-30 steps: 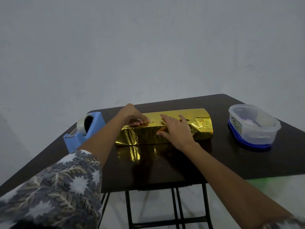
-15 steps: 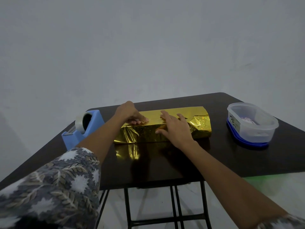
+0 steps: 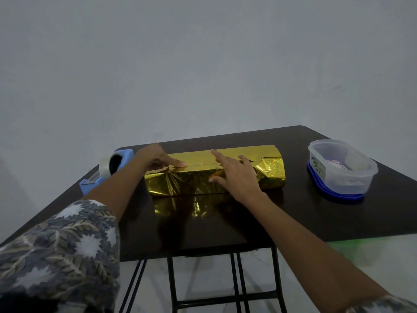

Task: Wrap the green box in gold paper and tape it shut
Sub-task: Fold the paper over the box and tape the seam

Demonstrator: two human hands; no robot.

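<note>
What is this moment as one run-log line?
step: holding wrap | left hand: presses gold paper top | right hand: flat on gold paper | tape dispenser: untouched, beside left arm

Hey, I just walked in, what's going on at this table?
A person is wrapping a box in gold paper on a dark table. The paper covers the box completely. The left hand presses the top fold near the left end, and the right hand lies flat near the middle. The paper's right end looks crumpled and not yet folded shut. A blue tape dispenser sits to the left and a clear plastic container to the right.
</note>
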